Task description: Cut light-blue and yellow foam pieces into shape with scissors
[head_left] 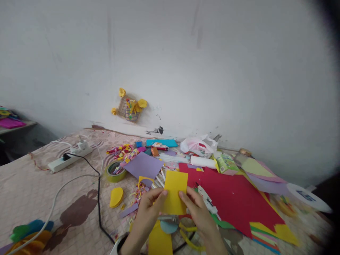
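Note:
A yellow rectangle of paper (pixel 175 193) is held up between my two hands. On its left edge, my left hand (pixel 152 205) pinches it between thumb and fingers. My right hand (pixel 195 205) grips the opposite edge, with the thumb on the near face. Under my hands lie yellow-handled scissors (pixel 190 235), partly hidden, beside another yellow paper piece (pixel 160 241) and a pale blue round piece (pixel 169 227). Just right of my right hand rests a white glue gun (pixel 207 200).
Red sheets (pixel 233 198) cover the right side. Left are a purple sheet (pixel 145 164), a tape roll (pixel 116 172), yellow round cutouts (pixel 116 197) and a power strip (pixel 70 159) with trailing cables. A plastic bag (pixel 198 144) and glass jar (pixel 242 157) stand near the wall.

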Available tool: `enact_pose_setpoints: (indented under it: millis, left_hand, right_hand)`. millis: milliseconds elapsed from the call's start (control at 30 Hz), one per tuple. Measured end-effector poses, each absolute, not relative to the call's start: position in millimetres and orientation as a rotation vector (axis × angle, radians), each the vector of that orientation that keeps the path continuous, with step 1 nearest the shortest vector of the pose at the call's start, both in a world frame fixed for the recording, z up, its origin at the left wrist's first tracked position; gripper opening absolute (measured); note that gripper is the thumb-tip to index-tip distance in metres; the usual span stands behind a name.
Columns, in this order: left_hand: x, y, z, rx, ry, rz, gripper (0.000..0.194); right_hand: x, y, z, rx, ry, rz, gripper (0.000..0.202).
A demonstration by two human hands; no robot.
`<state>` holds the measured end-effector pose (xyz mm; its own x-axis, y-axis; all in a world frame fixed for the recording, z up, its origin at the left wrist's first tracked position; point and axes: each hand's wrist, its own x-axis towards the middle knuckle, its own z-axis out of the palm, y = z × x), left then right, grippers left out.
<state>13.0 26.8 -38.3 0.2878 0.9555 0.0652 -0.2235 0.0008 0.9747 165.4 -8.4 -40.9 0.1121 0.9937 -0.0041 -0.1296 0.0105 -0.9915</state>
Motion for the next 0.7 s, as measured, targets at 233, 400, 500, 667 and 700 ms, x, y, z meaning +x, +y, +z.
enact_pose_setpoints:
  millis: [233, 400, 500, 667, 700]
  left_hand:
    - [5, 15, -28, 0.682, 0.338, 1.001, 0.065]
    - [7, 13, -22, 0.572, 0.461, 0.969, 0.066]
    - [6, 20, -20, 0.470, 0.548, 1.050, 0.066]
    - [-3, 32, -19, 0.394, 0.513, 1.148, 0.062]
    - [-5, 33, -20, 0.391, 0.494, 1.153, 0.062]
  right_hand:
    - [142, -10, -43, -0.952, -0.973, 1.466, 0.022]
    - [132, -7, -52, -1.113, -1.114, 1.369, 0.025]
    - [138, -4, -52, -1.259, -1.213, 1.198, 0.029]
    - [150, -8, -36, -1.386, -1.490, 0.758, 0.023]
    - [150, -10, -32, -1.365, -1.605, 0.672, 0.029]
